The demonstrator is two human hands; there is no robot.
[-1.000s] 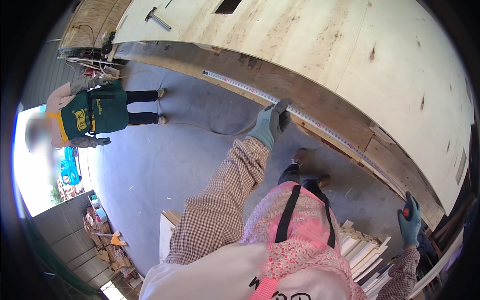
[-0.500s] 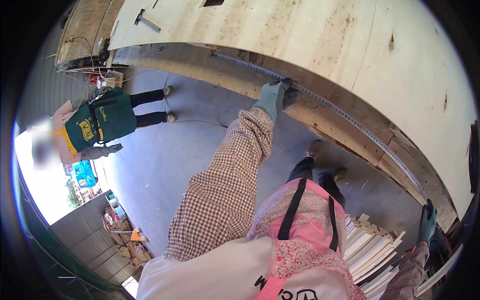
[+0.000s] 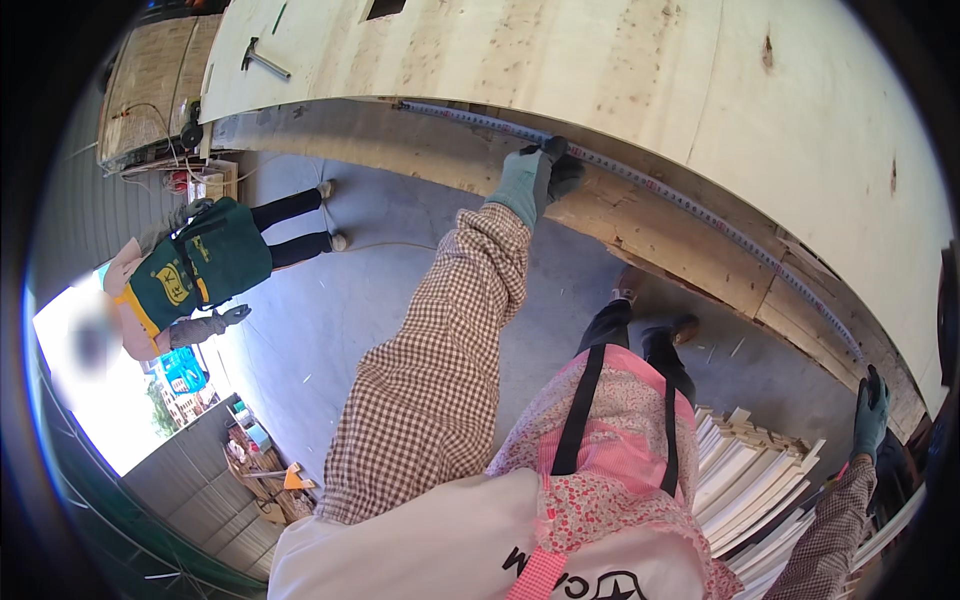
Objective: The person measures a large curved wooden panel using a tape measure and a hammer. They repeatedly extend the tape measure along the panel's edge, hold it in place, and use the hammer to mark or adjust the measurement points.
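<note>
A long white tape measure (image 3: 700,212) stretches along the curved-looking lower edge of a large pale plywood panel (image 3: 600,60), over a brown wooden board (image 3: 640,218). My left hand (image 3: 538,178), in a grey-green glove with dark fingers, is closed on the tape partway along it. Beyond that hand, the tape runs on to the left under the panel's rim. At far right, my gloved right hand (image 3: 870,415) has its fingertips at the tape's other end; the fingers look pressed together there. Whether a tape case sits in that hand is hidden.
A hammer (image 3: 265,58) lies on the panel at upper left, near a dark rectangular opening (image 3: 385,9). Another person in a green apron (image 3: 205,255) stands at left beside a cable on the grey floor (image 3: 390,290). Stacked white strips (image 3: 745,480) lie at lower right.
The view has shifted a little. The tape and my left hand have moved up and left, closer against the panel's edge. Both hands stay at the tape.
</note>
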